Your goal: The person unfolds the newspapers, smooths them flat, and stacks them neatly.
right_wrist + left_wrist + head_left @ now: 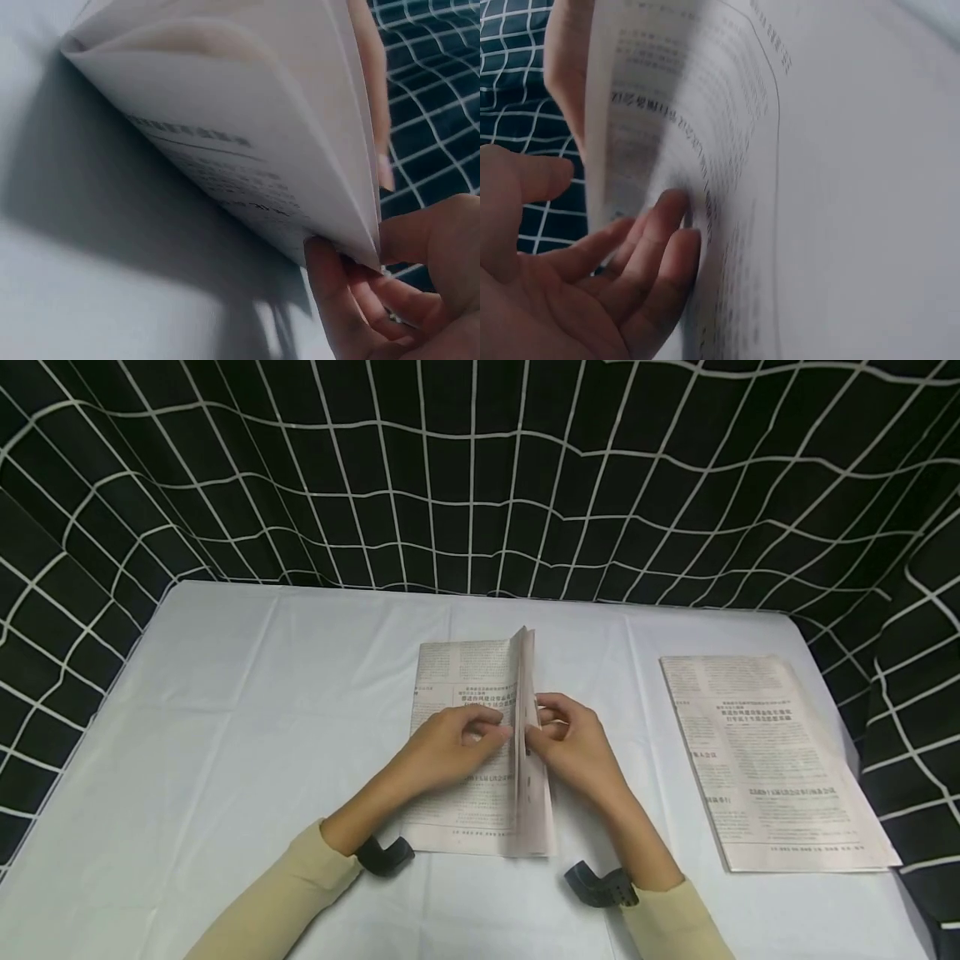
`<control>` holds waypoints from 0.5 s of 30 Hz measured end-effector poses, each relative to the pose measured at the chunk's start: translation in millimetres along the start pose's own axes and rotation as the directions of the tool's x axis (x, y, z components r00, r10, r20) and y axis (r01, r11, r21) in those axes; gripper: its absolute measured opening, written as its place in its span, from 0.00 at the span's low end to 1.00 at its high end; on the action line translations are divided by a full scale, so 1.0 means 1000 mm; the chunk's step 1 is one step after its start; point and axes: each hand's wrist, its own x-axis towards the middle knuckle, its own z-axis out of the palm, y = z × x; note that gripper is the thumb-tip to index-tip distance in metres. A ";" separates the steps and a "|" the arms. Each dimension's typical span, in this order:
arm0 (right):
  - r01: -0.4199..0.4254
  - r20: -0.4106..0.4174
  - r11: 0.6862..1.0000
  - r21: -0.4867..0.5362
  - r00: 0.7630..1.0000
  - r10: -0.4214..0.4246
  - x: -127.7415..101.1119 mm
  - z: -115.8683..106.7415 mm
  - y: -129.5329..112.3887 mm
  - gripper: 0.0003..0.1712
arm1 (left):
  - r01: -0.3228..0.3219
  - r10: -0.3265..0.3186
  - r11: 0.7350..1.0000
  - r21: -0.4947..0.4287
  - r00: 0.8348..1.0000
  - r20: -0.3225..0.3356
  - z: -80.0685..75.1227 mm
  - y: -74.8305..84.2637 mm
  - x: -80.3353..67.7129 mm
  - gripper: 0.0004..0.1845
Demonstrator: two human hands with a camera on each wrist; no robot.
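A printed newspaper lies on the white table in front of me, its right part lifted upright along a fold. My left hand sits on the left of the raised sheets. Its fingers lie fairly straight against the printed side of the newspaper, the thumb just short of the edge. From the other side, my right hand pinches the raised sheets between thumb and fingers.
A second newspaper lies flat near the table's right edge. A black cloth with a white grid hangs behind and along both sides. Small black wrist cameras sit at my cuffs.
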 end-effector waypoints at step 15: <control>0.059 -0.022 0.992 -0.111 0.998 -0.062 -0.006 0.019 -0.008 0.26 | 0.031 -0.029 0.994 -0.109 0.999 0.028 0.001 0.003 0.000 0.20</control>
